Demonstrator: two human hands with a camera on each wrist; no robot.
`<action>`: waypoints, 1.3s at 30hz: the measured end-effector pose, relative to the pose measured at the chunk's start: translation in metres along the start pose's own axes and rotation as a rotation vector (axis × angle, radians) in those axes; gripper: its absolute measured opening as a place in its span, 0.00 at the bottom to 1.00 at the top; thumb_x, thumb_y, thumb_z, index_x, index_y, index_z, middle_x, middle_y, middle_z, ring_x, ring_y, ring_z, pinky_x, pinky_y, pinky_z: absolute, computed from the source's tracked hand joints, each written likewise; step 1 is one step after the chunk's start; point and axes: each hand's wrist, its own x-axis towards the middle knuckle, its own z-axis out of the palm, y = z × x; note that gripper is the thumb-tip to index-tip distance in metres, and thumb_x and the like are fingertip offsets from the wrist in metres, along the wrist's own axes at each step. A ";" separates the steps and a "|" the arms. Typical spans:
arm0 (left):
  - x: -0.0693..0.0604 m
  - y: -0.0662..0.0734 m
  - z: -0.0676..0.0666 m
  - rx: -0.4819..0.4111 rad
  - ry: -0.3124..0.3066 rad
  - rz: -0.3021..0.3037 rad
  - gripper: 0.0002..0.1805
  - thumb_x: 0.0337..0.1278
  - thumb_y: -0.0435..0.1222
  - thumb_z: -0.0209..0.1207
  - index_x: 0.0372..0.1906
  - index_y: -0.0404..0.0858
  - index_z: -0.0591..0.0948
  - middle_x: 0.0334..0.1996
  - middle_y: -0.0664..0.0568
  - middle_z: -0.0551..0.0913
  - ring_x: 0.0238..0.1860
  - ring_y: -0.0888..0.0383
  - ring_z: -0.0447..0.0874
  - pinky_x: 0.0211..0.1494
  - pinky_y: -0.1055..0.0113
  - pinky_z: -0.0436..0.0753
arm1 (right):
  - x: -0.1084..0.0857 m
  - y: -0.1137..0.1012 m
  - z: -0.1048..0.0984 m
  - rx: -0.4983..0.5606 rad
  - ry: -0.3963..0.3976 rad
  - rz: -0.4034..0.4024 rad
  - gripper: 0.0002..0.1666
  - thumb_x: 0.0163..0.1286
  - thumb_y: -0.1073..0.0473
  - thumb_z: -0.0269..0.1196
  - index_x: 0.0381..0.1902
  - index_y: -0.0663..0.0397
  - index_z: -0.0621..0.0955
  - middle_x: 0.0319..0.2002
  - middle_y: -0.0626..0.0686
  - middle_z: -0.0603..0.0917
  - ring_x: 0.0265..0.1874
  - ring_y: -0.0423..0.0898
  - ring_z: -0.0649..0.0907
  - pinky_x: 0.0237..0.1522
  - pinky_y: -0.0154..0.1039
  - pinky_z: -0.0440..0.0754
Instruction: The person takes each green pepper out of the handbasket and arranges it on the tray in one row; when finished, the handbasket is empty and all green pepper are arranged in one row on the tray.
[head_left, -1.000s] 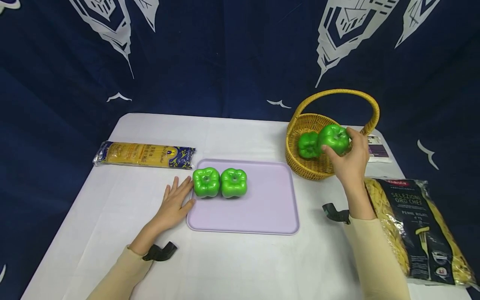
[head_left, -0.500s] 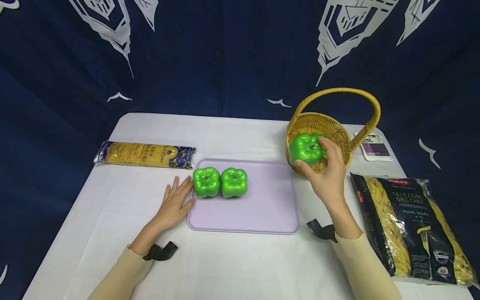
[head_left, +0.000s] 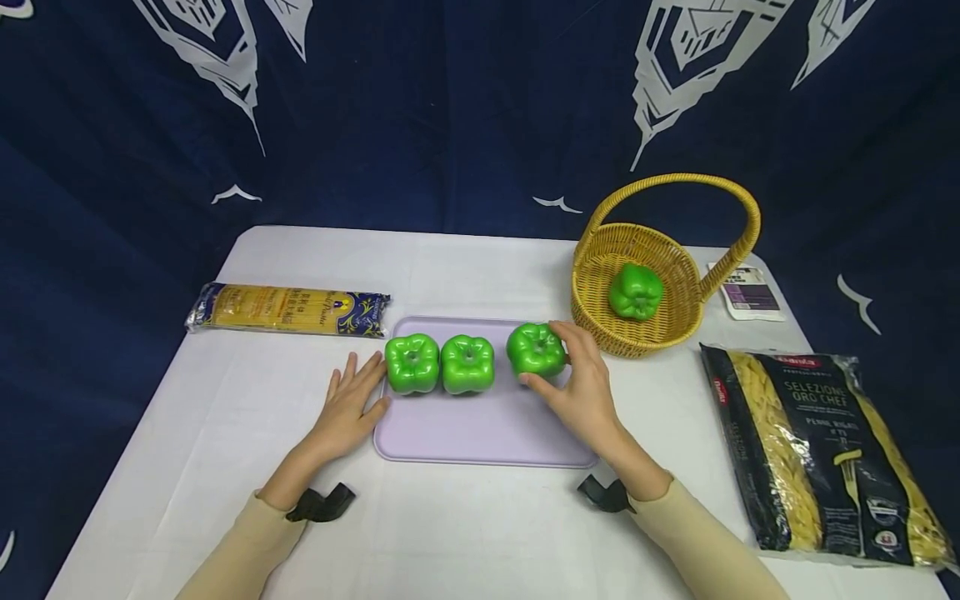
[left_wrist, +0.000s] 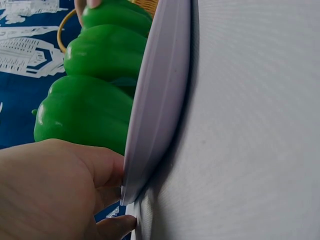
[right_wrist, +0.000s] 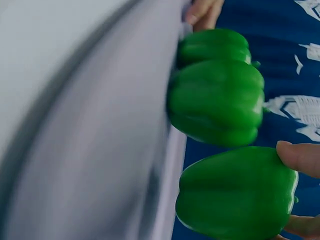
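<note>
My right hand (head_left: 588, 396) pinches a green bell pepper (head_left: 536, 350) between thumb and fingers over the right part of the lilac tray (head_left: 487, 433). In the right wrist view, that held pepper (right_wrist: 235, 192) hangs a little apart from the tray surface. Two more green peppers, a left one (head_left: 412, 364) and a middle one (head_left: 468, 365), stand side by side on the tray's left part. My left hand (head_left: 347, 415) rests with spread fingers at the tray's left edge, beside the left pepper. One further pepper (head_left: 636, 292) lies in the wicker basket (head_left: 592, 325).
Behind the tray's left corner lies a spaghetti pack (head_left: 292, 310). A large penne bag (head_left: 825, 458) covers the table's right side. A small white and purple packet (head_left: 752, 296) sits behind the basket's right side. The basket's tall handle (head_left: 690, 179) arches upward.
My right hand has carried the pepper out of the basket, leftward and toward me, to above the tray. The left hand has stayed in place.
</note>
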 end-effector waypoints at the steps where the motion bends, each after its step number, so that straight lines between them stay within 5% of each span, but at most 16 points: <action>1: 0.000 0.000 0.000 0.000 0.001 0.000 0.33 0.67 0.35 0.52 0.74 0.33 0.59 0.77 0.37 0.52 0.77 0.32 0.31 0.73 0.34 0.28 | -0.001 0.000 0.003 -0.002 -0.008 0.002 0.47 0.48 0.61 0.79 0.64 0.67 0.70 0.61 0.65 0.72 0.61 0.61 0.73 0.60 0.57 0.75; 13: 0.000 -0.001 0.000 0.001 0.007 -0.005 0.33 0.66 0.35 0.52 0.74 0.34 0.60 0.77 0.37 0.52 0.77 0.32 0.31 0.73 0.34 0.29 | -0.006 -0.001 0.020 -0.013 -0.043 0.008 0.47 0.48 0.59 0.79 0.64 0.66 0.70 0.60 0.64 0.72 0.61 0.59 0.73 0.66 0.56 0.69; 19: 0.000 -0.001 0.000 0.000 0.005 0.002 0.33 0.66 0.35 0.53 0.74 0.33 0.59 0.77 0.37 0.52 0.77 0.32 0.32 0.73 0.34 0.29 | -0.007 -0.003 0.019 -0.021 -0.064 0.014 0.48 0.48 0.57 0.79 0.64 0.64 0.70 0.60 0.62 0.72 0.59 0.56 0.74 0.56 0.50 0.79; 39: 0.000 0.000 0.000 0.003 -0.002 -0.003 0.33 0.67 0.36 0.52 0.74 0.33 0.59 0.77 0.37 0.52 0.77 0.33 0.31 0.73 0.34 0.29 | -0.001 0.006 -0.014 0.028 0.027 -0.150 0.42 0.53 0.61 0.74 0.65 0.64 0.71 0.63 0.65 0.72 0.61 0.59 0.74 0.58 0.49 0.77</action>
